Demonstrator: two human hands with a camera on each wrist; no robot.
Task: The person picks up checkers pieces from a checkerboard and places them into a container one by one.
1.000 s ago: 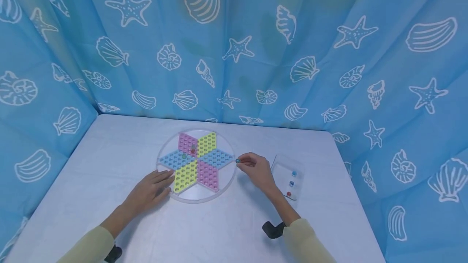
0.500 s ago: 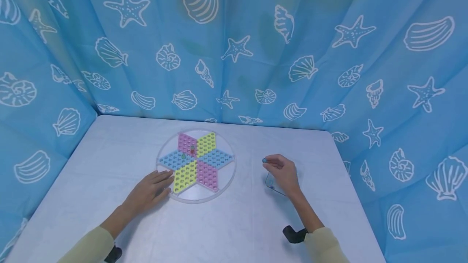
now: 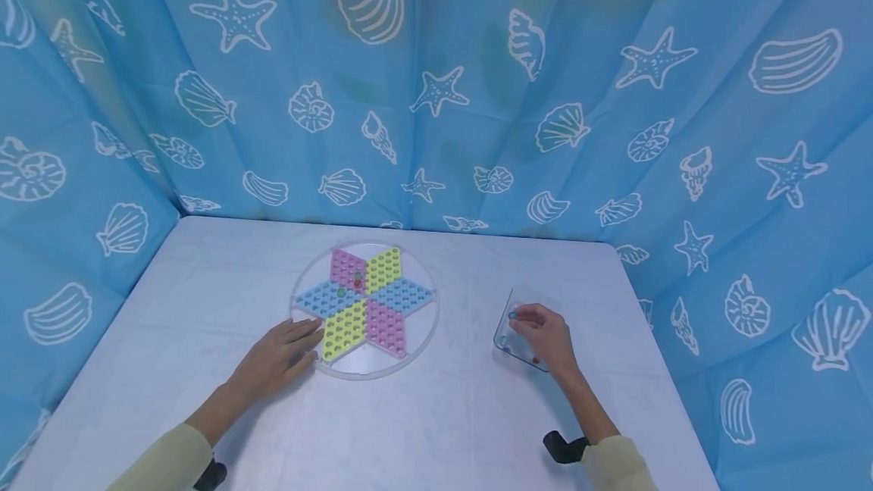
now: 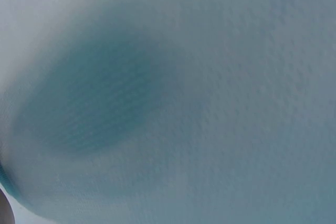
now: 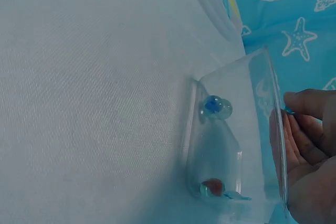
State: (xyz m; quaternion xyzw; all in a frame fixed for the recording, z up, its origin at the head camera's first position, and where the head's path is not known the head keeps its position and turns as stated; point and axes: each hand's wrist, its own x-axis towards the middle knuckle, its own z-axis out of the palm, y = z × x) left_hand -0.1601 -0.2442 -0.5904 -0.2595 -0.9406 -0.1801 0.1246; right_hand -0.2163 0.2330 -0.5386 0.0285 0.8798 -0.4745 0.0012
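A round clear board with a star of pink, yellow and blue peg fields lies mid-table; two small marbles sit near its centre. My left hand rests flat on the table, fingers straight, touching the board's near-left rim. My right hand is over a clear plastic tray to the right of the board and pinches a small blue marble at its fingertips. In the right wrist view the tray holds a blue marble and a red marble, with my fingers at its right wall.
A white cloth covers the table. Blue curtains with shell and starfish prints close in the back and both sides. The left wrist view shows only blurred white cloth with a dark shadow.
My right hand carried the blue marble from the board's right edge rightward, then down over the clear tray. The left hand and the board stayed put.
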